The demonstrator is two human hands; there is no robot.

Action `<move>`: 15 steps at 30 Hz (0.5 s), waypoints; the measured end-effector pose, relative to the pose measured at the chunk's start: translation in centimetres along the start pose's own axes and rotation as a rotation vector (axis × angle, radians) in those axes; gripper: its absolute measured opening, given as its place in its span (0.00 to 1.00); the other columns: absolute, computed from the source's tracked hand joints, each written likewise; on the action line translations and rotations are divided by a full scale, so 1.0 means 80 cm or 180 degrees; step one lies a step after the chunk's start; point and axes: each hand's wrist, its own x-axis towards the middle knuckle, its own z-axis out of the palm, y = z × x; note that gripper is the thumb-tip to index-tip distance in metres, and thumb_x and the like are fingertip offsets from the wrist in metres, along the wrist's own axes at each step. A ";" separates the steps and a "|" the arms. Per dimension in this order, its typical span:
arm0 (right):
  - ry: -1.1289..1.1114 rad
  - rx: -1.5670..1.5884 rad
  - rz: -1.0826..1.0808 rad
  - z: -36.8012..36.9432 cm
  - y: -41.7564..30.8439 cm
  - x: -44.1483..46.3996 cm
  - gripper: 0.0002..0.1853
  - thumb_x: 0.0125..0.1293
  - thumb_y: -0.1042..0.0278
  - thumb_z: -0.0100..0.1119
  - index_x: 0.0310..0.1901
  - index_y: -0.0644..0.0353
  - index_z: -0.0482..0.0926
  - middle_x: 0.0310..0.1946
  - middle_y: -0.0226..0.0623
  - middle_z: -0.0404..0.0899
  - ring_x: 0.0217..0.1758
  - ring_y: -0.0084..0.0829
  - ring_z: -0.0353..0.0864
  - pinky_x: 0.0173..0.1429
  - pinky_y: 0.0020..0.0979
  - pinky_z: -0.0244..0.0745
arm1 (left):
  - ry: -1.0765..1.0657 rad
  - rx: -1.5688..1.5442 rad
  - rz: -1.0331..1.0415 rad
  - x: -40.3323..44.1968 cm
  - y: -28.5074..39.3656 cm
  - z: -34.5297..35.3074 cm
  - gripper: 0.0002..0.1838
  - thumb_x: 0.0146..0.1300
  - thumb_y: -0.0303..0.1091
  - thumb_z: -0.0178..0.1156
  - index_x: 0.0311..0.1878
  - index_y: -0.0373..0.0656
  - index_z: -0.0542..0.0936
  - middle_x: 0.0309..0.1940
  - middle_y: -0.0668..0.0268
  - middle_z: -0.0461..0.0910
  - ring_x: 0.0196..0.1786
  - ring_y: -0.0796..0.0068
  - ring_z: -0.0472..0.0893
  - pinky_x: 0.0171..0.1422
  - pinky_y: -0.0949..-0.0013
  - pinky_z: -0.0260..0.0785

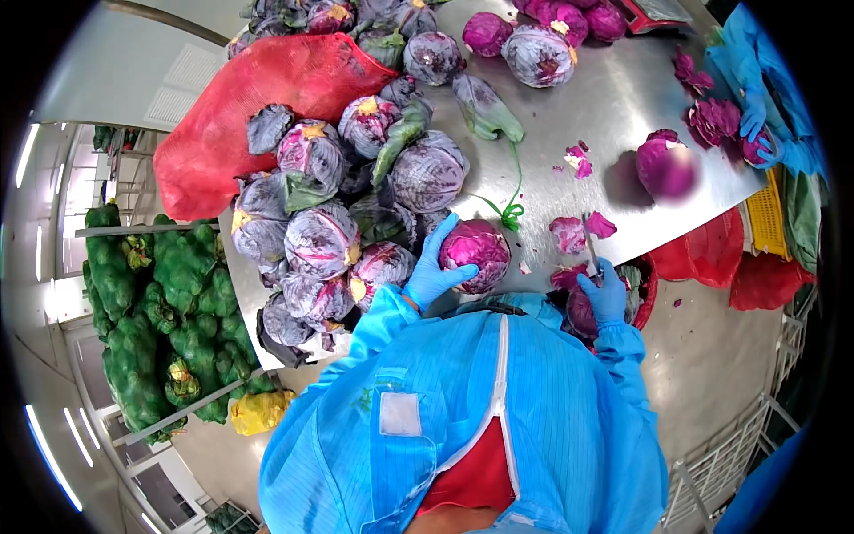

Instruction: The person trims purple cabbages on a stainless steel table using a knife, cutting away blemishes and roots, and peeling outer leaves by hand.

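Note:
My left hand, in a blue glove, is closed round the side of a peeled red cabbage at the table's near edge. The cabbage shows bright purple outer leaves. In my right hand, also gloved, is a knife with its thin blade pointing away from me. Beside the blade lie torn purple leaf pieces. Below my right hand is a red basket holding cabbage leaves, partly hidden by the hand. Unpeeled red cabbages are heaped to the left of my left hand.
A red mesh sack lies behind the heap on the metal table. A blurred purple cabbage is at the right, near another person's gloved hand. Green-netted sacks fill a rack at the left. A yellow crate stands at the right.

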 end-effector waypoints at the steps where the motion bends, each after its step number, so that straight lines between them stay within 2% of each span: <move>1: 0.0008 -0.0050 -0.0164 -0.009 -0.020 -0.005 0.26 0.57 0.52 0.70 0.54 0.55 0.79 0.36 0.44 0.85 0.36 0.43 0.86 0.43 0.38 0.80 | -0.0167 0.0453 0.0251 0.008 0.003 -0.003 0.58 0.41 0.49 0.81 0.76 0.47 0.59 0.72 0.51 0.56 0.75 0.53 0.57 0.79 0.57 0.50; 2: -0.0082 0.0298 -0.0370 0.004 -0.022 0.000 0.33 0.56 0.49 0.71 0.61 0.54 0.75 0.41 0.44 0.85 0.37 0.43 0.86 0.43 0.37 0.80 | -0.0298 0.0747 0.0348 0.012 0.005 -0.002 0.60 0.40 0.49 0.81 0.76 0.47 0.59 0.72 0.50 0.56 0.75 0.52 0.57 0.79 0.57 0.49; 4: -0.0448 0.0463 -0.0623 0.014 -0.069 0.009 0.35 0.56 0.51 0.70 0.64 0.52 0.73 0.44 0.46 0.84 0.41 0.43 0.85 0.47 0.37 0.79 | -0.0543 0.1341 0.0571 0.016 0.022 0.005 0.64 0.36 0.51 0.82 0.76 0.46 0.57 0.72 0.49 0.55 0.75 0.50 0.56 0.79 0.56 0.49; 5: -0.0679 0.0442 -0.0960 0.022 -0.084 0.020 0.34 0.57 0.54 0.70 0.64 0.55 0.73 0.46 0.46 0.83 0.44 0.40 0.84 0.50 0.37 0.78 | -0.0495 0.1530 0.0670 0.018 0.021 0.008 0.68 0.32 0.53 0.84 0.77 0.43 0.55 0.73 0.46 0.54 0.75 0.48 0.55 0.80 0.55 0.48; 7: -0.1142 0.0397 -0.1641 0.038 -0.107 0.040 0.34 0.57 0.59 0.70 0.65 0.59 0.73 0.51 0.47 0.81 0.50 0.35 0.82 0.55 0.35 0.76 | -0.0267 0.1573 0.0659 0.019 0.012 0.005 0.68 0.31 0.53 0.84 0.76 0.42 0.55 0.71 0.47 0.56 0.74 0.49 0.57 0.79 0.55 0.51; 8: -0.1217 0.0556 -0.1652 0.048 -0.114 0.045 0.33 0.56 0.59 0.69 0.64 0.58 0.73 0.48 0.47 0.81 0.48 0.38 0.82 0.55 0.36 0.76 | -0.0157 0.1597 0.0657 0.020 0.006 0.002 0.69 0.31 0.53 0.84 0.76 0.41 0.55 0.71 0.47 0.56 0.74 0.49 0.58 0.78 0.56 0.52; 9: -0.1300 0.0710 -0.1656 0.056 -0.123 0.048 0.33 0.55 0.58 0.69 0.64 0.56 0.74 0.45 0.47 0.82 0.46 0.41 0.83 0.54 0.38 0.76 | -0.0009 0.1143 0.0416 0.019 0.004 0.001 0.66 0.31 0.51 0.85 0.74 0.38 0.58 0.68 0.49 0.59 0.70 0.52 0.63 0.77 0.57 0.56; 10: -0.1398 0.0857 -0.1659 0.062 -0.130 0.049 0.33 0.55 0.57 0.68 0.63 0.54 0.74 0.42 0.48 0.83 0.44 0.44 0.83 0.53 0.39 0.76 | 0.0087 0.1019 0.0444 0.019 0.002 -0.001 0.62 0.33 0.48 0.84 0.72 0.37 0.61 0.64 0.51 0.63 0.67 0.56 0.67 0.75 0.59 0.59; 11: -0.1697 0.1227 -0.1244 0.062 -0.134 0.050 0.32 0.54 0.58 0.67 0.62 0.56 0.75 0.42 0.48 0.82 0.44 0.46 0.83 0.52 0.39 0.76 | 0.0071 0.0817 0.0280 0.018 0.000 -0.005 0.60 0.35 0.47 0.84 0.71 0.37 0.62 0.65 0.51 0.64 0.68 0.56 0.66 0.75 0.60 0.58; 12: -0.1730 0.1122 -0.1265 0.056 -0.139 0.052 0.32 0.53 0.57 0.68 0.62 0.56 0.75 0.41 0.48 0.82 0.44 0.46 0.83 0.52 0.40 0.76 | 0.0066 0.0612 0.0112 0.016 0.001 -0.007 0.58 0.37 0.46 0.84 0.71 0.37 0.63 0.65 0.51 0.64 0.69 0.57 0.66 0.76 0.60 0.57; 15: -0.1826 0.0761 -0.1336 0.054 -0.145 0.057 0.32 0.52 0.56 0.69 0.59 0.59 0.76 0.40 0.50 0.82 0.43 0.47 0.83 0.51 0.40 0.76 | -0.0036 0.0686 0.0426 0.017 -0.004 -0.008 0.56 0.38 0.45 0.83 0.70 0.37 0.64 0.66 0.52 0.65 0.71 0.57 0.64 0.77 0.61 0.55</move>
